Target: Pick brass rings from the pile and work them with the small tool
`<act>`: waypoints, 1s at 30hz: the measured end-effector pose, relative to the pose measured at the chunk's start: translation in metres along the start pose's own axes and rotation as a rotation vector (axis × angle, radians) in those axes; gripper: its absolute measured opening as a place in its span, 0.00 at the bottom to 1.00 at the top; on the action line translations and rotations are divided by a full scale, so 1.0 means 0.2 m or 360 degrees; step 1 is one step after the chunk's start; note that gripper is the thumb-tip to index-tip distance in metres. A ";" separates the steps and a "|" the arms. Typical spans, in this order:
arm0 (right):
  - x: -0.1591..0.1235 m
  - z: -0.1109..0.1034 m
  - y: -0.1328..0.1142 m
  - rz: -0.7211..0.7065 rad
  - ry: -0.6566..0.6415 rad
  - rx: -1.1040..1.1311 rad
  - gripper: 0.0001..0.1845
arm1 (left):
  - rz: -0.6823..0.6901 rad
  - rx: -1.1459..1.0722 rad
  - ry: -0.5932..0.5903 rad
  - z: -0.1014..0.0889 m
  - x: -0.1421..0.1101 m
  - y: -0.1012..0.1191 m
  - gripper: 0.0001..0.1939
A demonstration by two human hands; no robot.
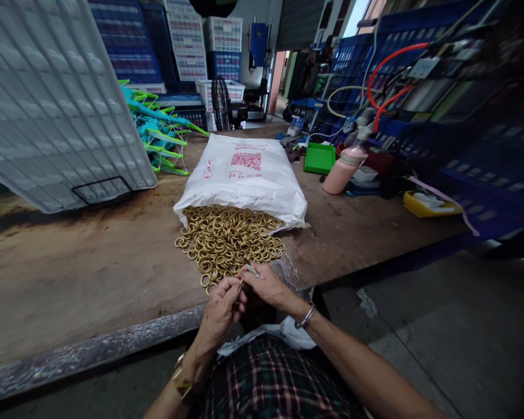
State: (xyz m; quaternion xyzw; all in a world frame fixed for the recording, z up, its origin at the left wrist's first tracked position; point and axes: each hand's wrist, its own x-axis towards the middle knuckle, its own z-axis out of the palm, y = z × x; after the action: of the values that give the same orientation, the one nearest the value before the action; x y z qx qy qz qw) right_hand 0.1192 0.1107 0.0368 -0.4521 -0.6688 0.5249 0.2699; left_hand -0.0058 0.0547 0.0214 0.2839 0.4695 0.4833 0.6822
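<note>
A heap of gold metal rings spills from the open mouth of a white sack lying on the brown workbench. At the near edge of the heap my left hand is pinched closed on a gold ring. My right hand, wearing a wrist bangle, is closed on a small thin metal piece right beside the left hand's fingertips. Both hands meet over the bench's front edge, above my plaid-covered lap.
A large white plastic crate leans at the left, with teal plastic parts behind it. A green tray, a pink bottle and a yellow tray sit at the right. Stacked crates and hoses fill the background.
</note>
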 end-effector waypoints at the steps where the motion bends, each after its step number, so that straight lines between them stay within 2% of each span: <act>1: 0.00 0.00 0.00 0.0007 0.0031 -0.0015 0.13 | -0.0002 -0.0016 -0.0003 0.00 0.00 0.00 0.15; 5: -0.02 0.00 0.01 -0.0054 0.0184 -0.0376 0.12 | 0.0009 -0.0057 0.0058 0.00 0.00 0.00 0.15; 9: -0.06 0.01 0.05 -0.0271 0.0086 -0.0926 0.07 | 0.0011 -0.0060 0.0125 0.00 0.01 0.00 0.17; 12: -0.08 0.02 0.07 -0.0330 0.0033 -0.1132 0.07 | -0.0001 -0.0079 0.0150 0.00 0.01 0.01 0.18; 17: -0.07 0.03 0.06 -0.0301 0.0038 -0.1296 0.09 | 0.0022 -0.0046 0.0146 -0.01 0.01 -0.01 0.18; 25: -0.07 0.04 0.05 -0.0243 0.0059 -0.1373 0.11 | 0.0111 0.0089 0.0141 -0.03 0.00 -0.04 0.16; 30: -0.07 0.04 0.04 -0.0232 -0.0066 -0.1352 0.09 | 0.0149 0.0194 0.0166 -0.03 0.01 -0.03 0.18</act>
State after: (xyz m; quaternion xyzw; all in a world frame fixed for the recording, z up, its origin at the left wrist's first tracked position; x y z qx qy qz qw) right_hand 0.1218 0.0947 0.0284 -0.4640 -0.8609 0.1914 0.0827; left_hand -0.0086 0.0532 0.0133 0.3210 0.5191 0.4993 0.6150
